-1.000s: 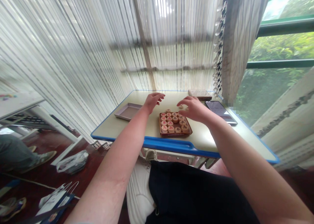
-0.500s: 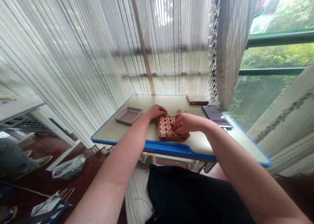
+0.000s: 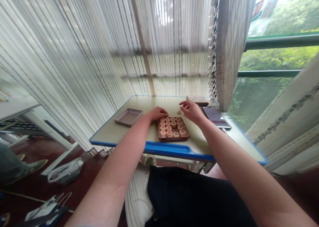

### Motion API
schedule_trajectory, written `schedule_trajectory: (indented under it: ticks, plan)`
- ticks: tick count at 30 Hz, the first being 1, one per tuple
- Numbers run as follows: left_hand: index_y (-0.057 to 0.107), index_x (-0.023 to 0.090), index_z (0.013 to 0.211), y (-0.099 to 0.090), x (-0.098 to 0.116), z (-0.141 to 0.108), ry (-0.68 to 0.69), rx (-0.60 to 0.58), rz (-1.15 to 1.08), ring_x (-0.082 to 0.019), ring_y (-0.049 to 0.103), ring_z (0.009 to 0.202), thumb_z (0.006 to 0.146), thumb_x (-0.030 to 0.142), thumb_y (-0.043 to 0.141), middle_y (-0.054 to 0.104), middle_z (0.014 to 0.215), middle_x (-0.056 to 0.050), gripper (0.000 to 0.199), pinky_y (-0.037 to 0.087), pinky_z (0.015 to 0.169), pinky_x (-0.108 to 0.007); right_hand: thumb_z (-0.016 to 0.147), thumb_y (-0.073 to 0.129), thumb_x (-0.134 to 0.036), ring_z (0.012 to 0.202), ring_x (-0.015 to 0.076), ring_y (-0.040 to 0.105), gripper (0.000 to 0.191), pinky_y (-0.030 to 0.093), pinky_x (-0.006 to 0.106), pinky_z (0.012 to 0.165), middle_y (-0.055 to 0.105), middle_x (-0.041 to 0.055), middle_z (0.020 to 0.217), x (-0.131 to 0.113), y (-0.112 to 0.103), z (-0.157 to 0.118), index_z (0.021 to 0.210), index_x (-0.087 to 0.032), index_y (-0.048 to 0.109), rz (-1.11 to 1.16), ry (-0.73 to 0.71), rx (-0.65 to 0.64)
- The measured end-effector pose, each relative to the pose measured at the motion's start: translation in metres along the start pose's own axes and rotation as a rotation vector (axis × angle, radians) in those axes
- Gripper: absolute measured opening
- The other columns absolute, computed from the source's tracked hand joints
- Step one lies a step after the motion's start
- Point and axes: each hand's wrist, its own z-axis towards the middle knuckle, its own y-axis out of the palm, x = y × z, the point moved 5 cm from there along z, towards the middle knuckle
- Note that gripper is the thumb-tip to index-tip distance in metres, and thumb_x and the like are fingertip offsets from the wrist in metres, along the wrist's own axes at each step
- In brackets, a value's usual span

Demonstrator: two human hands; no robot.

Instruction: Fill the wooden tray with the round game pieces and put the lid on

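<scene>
Just below frame centre, xiangqi box's point(image 3: 173, 139) front edge ran left-right. Right hand point(image 3: 191, 110): grip parted, empty, near loose piece point(image 3: 179, 112). Left hand's point(image 3: 158, 113) grip: could not tell.

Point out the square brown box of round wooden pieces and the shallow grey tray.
Square brown box point(image 3: 173, 139): head view, front wall.
Shallow grey tray point(image 3: 128, 116): head view, bare inner floor.

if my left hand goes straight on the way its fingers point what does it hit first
Probably the loose round piece beyond the box, though depth is unclear; the left hand might brush the box's far edge first.
</scene>
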Motion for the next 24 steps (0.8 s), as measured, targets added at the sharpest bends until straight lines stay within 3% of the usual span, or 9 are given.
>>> schedule_trajectory:
  ticks: [3,6,9,16,20,24]
  plan:
    - [0.072,0.018,0.078,-0.003,0.004,-0.001,-0.005,0.045,-0.04,-0.019,0.061,0.072,0.061,0.035,0.068,0.07,0.077,-0.005,0.024,0.046,0.068,-0.029,0.079,0.046,-0.025,0.091,0.018,0.056,0.035,0.041,0.029,0.083,0.061,0.0092,0.103,0.027,0.009,0.006,0.108,-0.015,0.062,-0.11,0.055,0.055]
    - [0.07,0.016,0.076,-0.005,0.007,-0.003,-0.016,0.094,-0.119,-0.018,0.06,0.07,0.058,0.035,0.071,0.069,0.075,-0.006,0.026,0.046,0.068,-0.029,0.077,0.047,-0.021,0.104,0.0196,0.052,0.036,0.038,0.029,0.091,0.06,0.01,0.112,0.041,0.018,0.008,0.108,-0.015,0.063,-0.194,0.069,-0.049]
    - [0.068,0.014,0.076,-0.007,0.007,-0.003,-0.014,0.136,-0.169,-0.018,0.06,0.072,0.057,0.037,0.071,0.068,0.075,-0.007,0.03,0.045,0.07,-0.03,0.074,0.052,-0.022,0.098,0.0209,0.057,0.032,0.04,0.027,0.086,0.064,0.0104,0.106,0.046,0.022,0.007,0.102,-0.015,0.066,-0.269,0.144,-0.178]
    - [0.066,0.013,0.078,-0.011,-0.003,-0.001,-0.045,0.215,-0.104,-0.018,0.06,0.073,0.057,0.037,0.07,0.067,0.078,-0.008,0.032,0.045,0.069,-0.031,0.069,0.06,-0.02,0.083,0.0203,0.062,0.031,0.044,0.026,0.073,0.069,0.0096,0.093,0.049,0.011,0.005,0.098,-0.014,0.069,-0.221,0.242,-0.262]
    - [0.068,0.014,0.08,-0.01,-0.003,-0.002,-0.065,0.187,-0.135,-0.018,0.061,0.075,0.056,0.034,0.071,0.068,0.079,-0.007,0.031,0.045,0.072,-0.03,0.069,0.061,-0.021,0.08,0.0183,0.062,0.033,0.045,0.024,0.069,0.068,0.0086,0.095,0.057,0.009,0.006,0.101,-0.016,0.068,-0.154,0.282,-0.24]
    - [0.07,0.015,0.078,-0.009,-0.003,-0.002,-0.089,0.154,-0.154,-0.019,0.061,0.077,0.056,0.034,0.071,0.069,0.077,-0.006,0.03,0.045,0.073,-0.031,0.069,0.06,-0.022,0.083,0.021,0.062,0.028,0.045,0.026,0.069,0.069,0.0102,0.089,0.066,0.006,0.006,0.094,-0.014,0.07,-0.116,0.393,-0.13]
